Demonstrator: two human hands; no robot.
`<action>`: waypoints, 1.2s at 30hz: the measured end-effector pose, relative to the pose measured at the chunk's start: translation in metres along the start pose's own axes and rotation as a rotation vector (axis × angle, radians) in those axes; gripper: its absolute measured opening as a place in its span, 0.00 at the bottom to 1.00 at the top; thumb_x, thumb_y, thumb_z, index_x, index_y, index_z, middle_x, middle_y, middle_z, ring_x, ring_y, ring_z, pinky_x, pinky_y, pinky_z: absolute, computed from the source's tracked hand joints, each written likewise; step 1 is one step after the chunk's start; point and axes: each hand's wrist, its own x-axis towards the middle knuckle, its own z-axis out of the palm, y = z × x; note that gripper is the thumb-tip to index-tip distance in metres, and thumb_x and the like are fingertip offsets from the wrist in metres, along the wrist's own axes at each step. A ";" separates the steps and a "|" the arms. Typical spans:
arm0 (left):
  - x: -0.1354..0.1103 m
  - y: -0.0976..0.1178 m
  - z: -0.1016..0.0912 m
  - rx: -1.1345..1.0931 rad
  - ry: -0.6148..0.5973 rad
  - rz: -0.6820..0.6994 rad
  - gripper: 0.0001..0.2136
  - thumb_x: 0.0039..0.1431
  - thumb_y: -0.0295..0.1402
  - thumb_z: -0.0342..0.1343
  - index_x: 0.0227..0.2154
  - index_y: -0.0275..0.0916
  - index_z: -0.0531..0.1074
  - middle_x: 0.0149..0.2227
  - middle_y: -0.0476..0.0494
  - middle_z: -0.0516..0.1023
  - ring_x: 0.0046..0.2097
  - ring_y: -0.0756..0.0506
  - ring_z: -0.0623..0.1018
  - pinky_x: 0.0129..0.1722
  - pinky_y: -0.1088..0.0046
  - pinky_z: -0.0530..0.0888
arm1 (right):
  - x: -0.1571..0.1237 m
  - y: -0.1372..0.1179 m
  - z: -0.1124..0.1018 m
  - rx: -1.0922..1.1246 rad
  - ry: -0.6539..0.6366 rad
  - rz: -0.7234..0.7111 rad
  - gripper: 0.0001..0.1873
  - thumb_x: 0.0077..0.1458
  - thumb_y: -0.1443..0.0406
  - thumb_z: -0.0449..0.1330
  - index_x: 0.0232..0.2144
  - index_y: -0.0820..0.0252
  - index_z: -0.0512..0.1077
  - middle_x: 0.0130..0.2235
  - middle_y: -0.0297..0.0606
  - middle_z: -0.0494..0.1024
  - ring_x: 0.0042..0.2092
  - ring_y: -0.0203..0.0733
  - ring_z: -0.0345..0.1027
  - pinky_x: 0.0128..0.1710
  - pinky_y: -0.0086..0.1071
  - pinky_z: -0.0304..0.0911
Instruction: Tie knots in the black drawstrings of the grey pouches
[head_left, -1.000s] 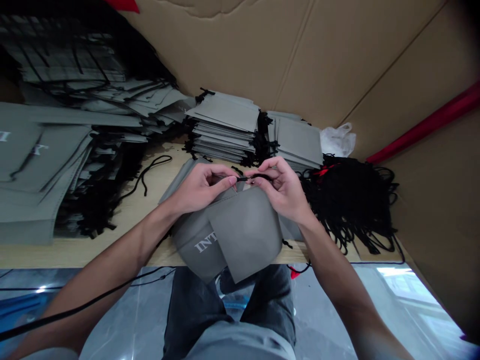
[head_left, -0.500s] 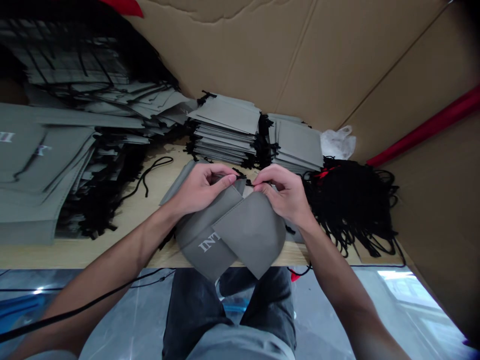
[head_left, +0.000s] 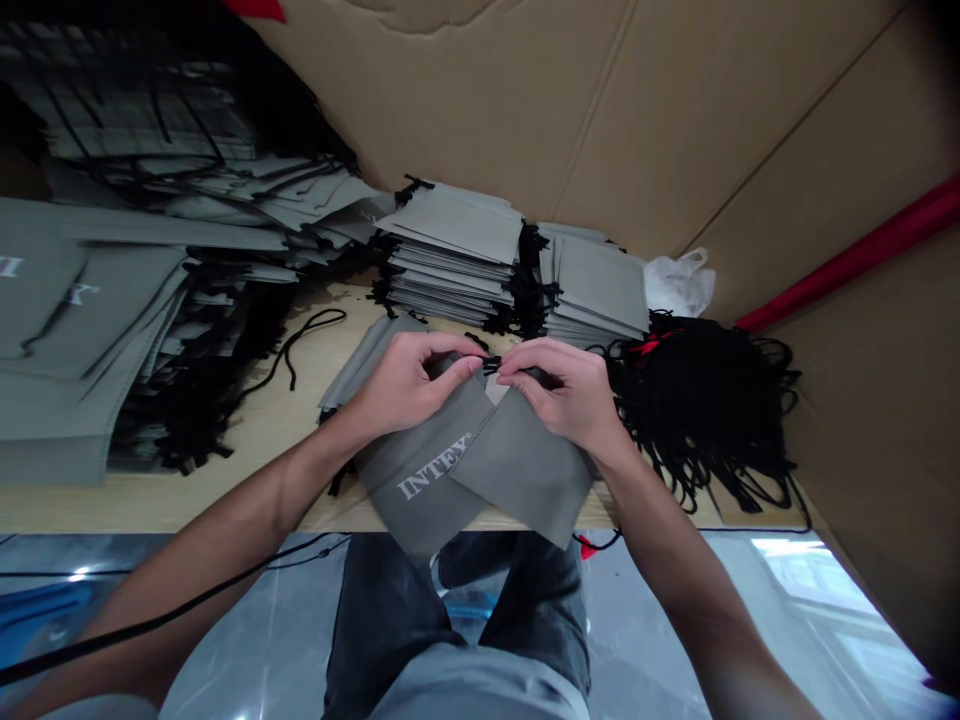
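Observation:
My left hand (head_left: 420, 382) and my right hand (head_left: 564, 392) meet over the table's front part, thumbs and forefingers closed on a black drawstring cord (head_left: 491, 364). Its short ends show between the fingertips. Below them hangs a grey drawstring bag (head_left: 431, 505) printed INTEX, its lower corner past the table edge. A plain grey panel (head_left: 536, 475) overlaps it from the right, under my right hand; whether it is a separate bag I cannot tell. Behind my left wrist lie more grey bags (head_left: 367, 360), partly covered by that hand.
Two stacks of grey bags (head_left: 457, 225) (head_left: 600, 275) stand at the back against a cardboard wall (head_left: 480, 110). To the right lies a heap of black cords (head_left: 705, 410) beside a white plastic bag (head_left: 681, 284). Large grey bags (head_left: 60, 330) pile up at left, near a loose cord loop (head_left: 292, 350).
My hands have come closer together, bringing the cord ends side by side. The plain panel has swung to the right, uncovering the whole INTEX print.

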 end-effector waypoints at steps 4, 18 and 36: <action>0.000 0.001 0.000 0.028 -0.001 0.014 0.13 0.70 0.41 0.62 0.45 0.38 0.85 0.44 0.41 0.89 0.44 0.43 0.85 0.46 0.71 0.78 | 0.000 0.000 0.000 -0.032 0.017 0.017 0.04 0.66 0.66 0.68 0.37 0.52 0.82 0.40 0.37 0.87 0.43 0.45 0.82 0.46 0.38 0.76; 0.000 0.002 -0.001 0.018 -0.014 0.030 0.13 0.70 0.41 0.62 0.44 0.38 0.85 0.44 0.42 0.89 0.43 0.43 0.85 0.44 0.71 0.77 | -0.004 0.005 0.002 -0.007 0.033 0.142 0.05 0.63 0.63 0.72 0.40 0.54 0.80 0.41 0.36 0.87 0.40 0.43 0.81 0.40 0.36 0.73; 0.001 0.000 0.000 0.035 -0.008 0.065 0.12 0.70 0.40 0.62 0.44 0.37 0.85 0.43 0.42 0.89 0.42 0.44 0.85 0.42 0.73 0.76 | -0.003 0.003 0.000 -0.019 0.018 0.110 0.05 0.64 0.64 0.70 0.41 0.55 0.79 0.41 0.36 0.85 0.40 0.43 0.80 0.41 0.35 0.74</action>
